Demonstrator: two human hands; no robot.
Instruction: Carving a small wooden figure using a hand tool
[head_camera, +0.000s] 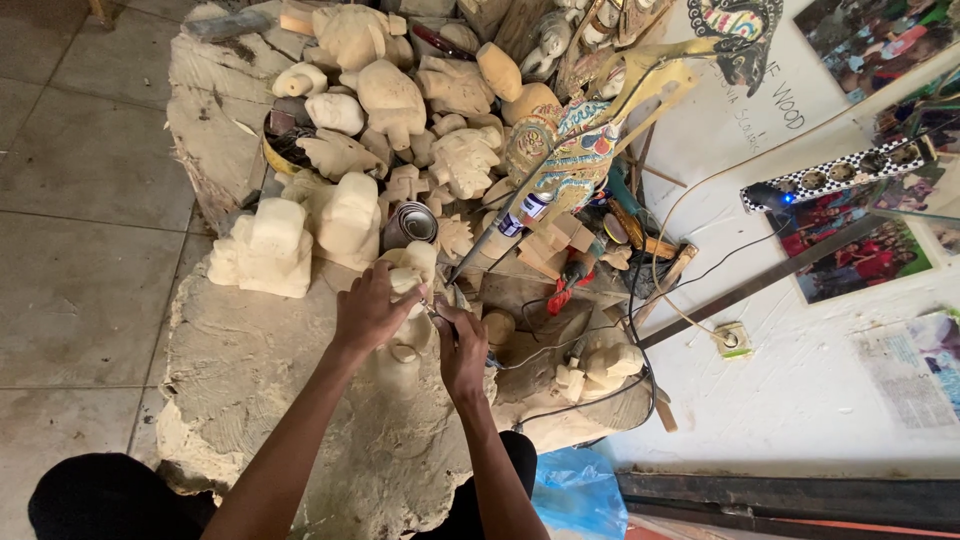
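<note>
Workbench (250, 370): hands (415, 325) on carving (415, 270)

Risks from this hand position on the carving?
1. The left hand steadies the pale wood carving right next to the right hand working a small tool on it; a slip might reach the left fingers.
2. A black cable trails close by the right hand and may snag.
3. The rough carvings piled just behind could topple if bumped.

Pale cream wooden carvings (352, 215) are covering the beige, dust-coated worktop (250, 360). Above them, a painted puppet figure (575, 150) is showing blue, red and gold patterning. Right of the puppet figure, a black-and-white checkered power strip (840, 172) is glowing blue at its end.
</note>
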